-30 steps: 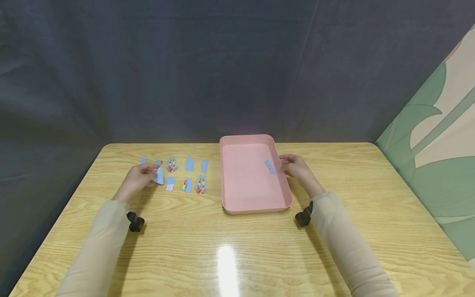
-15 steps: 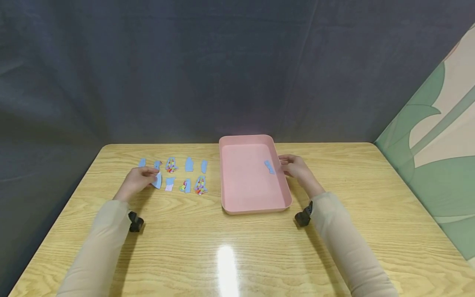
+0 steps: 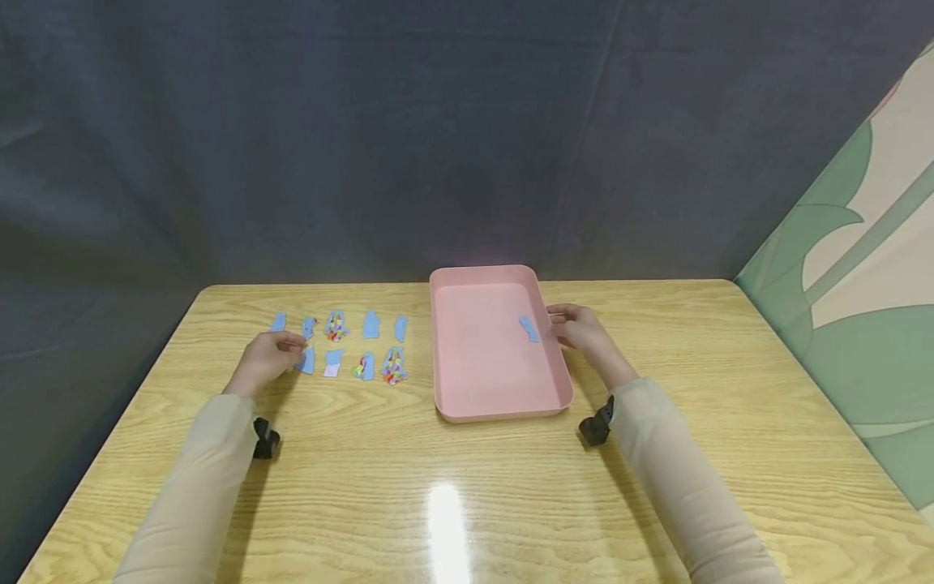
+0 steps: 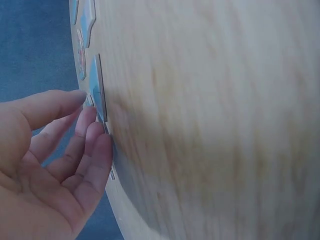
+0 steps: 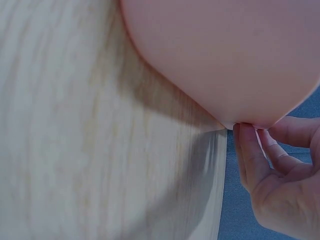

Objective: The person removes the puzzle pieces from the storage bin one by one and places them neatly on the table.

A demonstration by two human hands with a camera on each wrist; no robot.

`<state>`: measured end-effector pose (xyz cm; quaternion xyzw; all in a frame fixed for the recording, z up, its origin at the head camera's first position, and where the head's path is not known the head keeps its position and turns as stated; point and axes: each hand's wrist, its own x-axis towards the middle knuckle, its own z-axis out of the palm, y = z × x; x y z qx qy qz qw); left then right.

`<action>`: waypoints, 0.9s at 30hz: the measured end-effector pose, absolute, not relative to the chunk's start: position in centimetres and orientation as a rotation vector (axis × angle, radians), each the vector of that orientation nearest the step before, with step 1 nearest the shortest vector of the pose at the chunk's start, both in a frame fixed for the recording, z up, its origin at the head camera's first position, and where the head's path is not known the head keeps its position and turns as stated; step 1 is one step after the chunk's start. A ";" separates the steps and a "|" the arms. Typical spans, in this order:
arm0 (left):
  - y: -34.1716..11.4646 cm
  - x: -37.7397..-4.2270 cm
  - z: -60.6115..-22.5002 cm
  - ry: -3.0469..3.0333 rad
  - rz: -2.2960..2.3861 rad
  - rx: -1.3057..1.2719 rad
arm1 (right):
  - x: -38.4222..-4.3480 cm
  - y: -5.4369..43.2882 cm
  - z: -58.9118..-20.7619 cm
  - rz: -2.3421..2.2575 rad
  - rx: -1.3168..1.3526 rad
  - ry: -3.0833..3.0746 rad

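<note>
My left hand (image 3: 266, 358) hovers low at the left end of two rows of flat puzzle pieces. Its thumb and fingers are parted with nothing between them, beside a light blue puzzle piece (image 3: 306, 362) that the hand partly covers in the head view. In the left wrist view another blue piece (image 4: 97, 90) lies just past the fingertips. At the right side of a pink tray (image 3: 481, 381), my right hand (image 3: 584, 331) touches the outer wall with extended fingers (image 5: 252, 150). One small blue piece (image 3: 529, 328) lies inside the tray.
Several more pieces lie on the wooden table (image 3: 350, 478), among them a multicoloured piece (image 3: 394, 367), a blue-and-pink piece (image 3: 332, 362) and a plain blue piece (image 3: 370, 324). A dark curtain (image 3: 467, 146) hangs behind the table's back edge.
My left hand has lowered the light blue piece onto the front row at the left, let it go and drawn slightly left. The right hand and the tray have stayed in place.
</note>
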<state>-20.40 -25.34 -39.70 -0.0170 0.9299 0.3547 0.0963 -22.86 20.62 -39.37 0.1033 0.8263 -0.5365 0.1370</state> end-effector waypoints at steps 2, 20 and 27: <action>-25.3 -20.4 -39.6 2.753 1.062 -0.060 | -22.9 20.6 -39.4 -1.558 0.297 2.389; -21.1 -20.6 -38.0 2.687 1.294 0.057 | -23.0 20.7 -39.5 -1.578 0.267 2.381; -18.3 -20.9 -37.7 2.618 1.399 0.078 | -22.9 20.6 -39.5 -1.573 0.279 2.387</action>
